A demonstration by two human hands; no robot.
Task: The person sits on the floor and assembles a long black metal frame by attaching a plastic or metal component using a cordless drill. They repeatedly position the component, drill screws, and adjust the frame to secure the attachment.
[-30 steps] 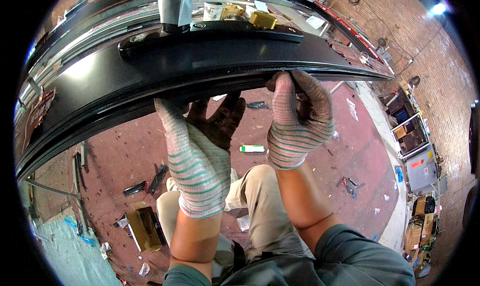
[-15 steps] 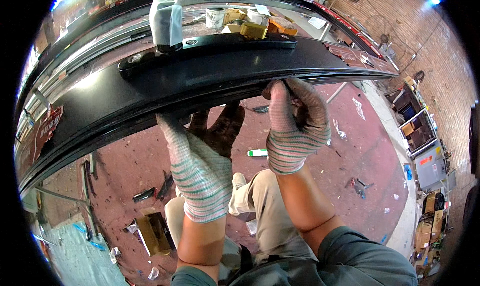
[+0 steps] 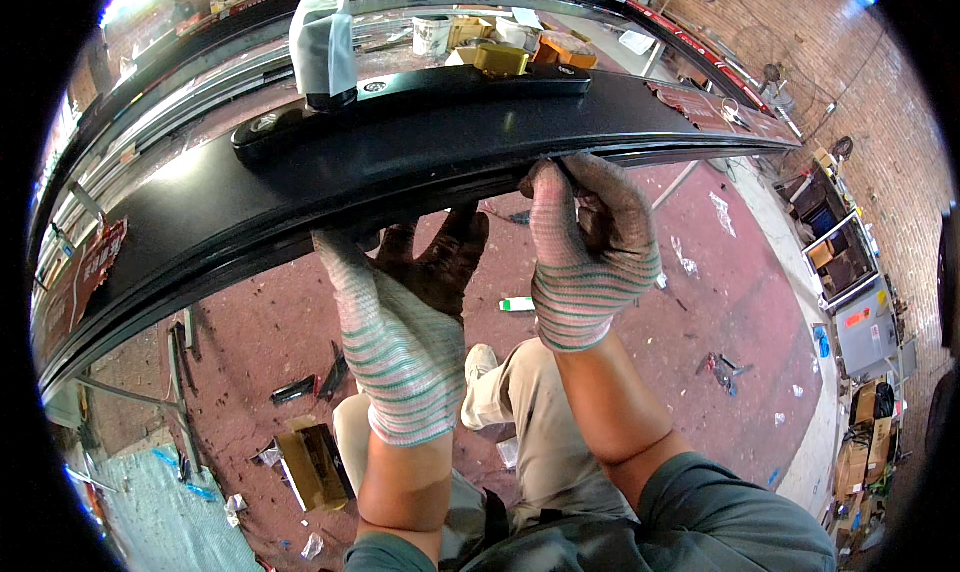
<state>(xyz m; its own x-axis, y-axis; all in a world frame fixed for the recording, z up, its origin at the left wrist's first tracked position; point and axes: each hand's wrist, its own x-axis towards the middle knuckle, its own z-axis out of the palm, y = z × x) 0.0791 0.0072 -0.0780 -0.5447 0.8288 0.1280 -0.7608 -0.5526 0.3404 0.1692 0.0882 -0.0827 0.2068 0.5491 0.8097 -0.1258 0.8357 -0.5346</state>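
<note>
- The long black metal panel [image 3: 330,177] lies across the view at chest height, and both gloved hands work at its near edge, the one facing the person.
- The left hand [image 3: 400,312] reaches up under that edge with the palm turned upward; its fingers vanish beneath the panel, so whether its grip is closed on anything cannot be told.
- The right hand [image 3: 590,242] has its fingers curled over the same edge — a closed grip, pinching the lip of the panel between fingertips and thumb.
- To do this well, I judge the two hands should stay close together on the edge, so that one steadies what the other presses or pulls.
- Pressure is best kept along the edge rather than down on it: a black handle bar [image 3: 420,102] lies on top, with a brass-coloured fitting [image 3: 495,59] and a wrapped white piece [image 3: 322,42] upon it, and a jolt could shake them loose.
- The edge looks thin — gloves help, yet a slow slide of the fingers is safer than a quick one.
- The feet stand on the red floor [image 3: 700,302] among scraps, so footing wants care.
</note>
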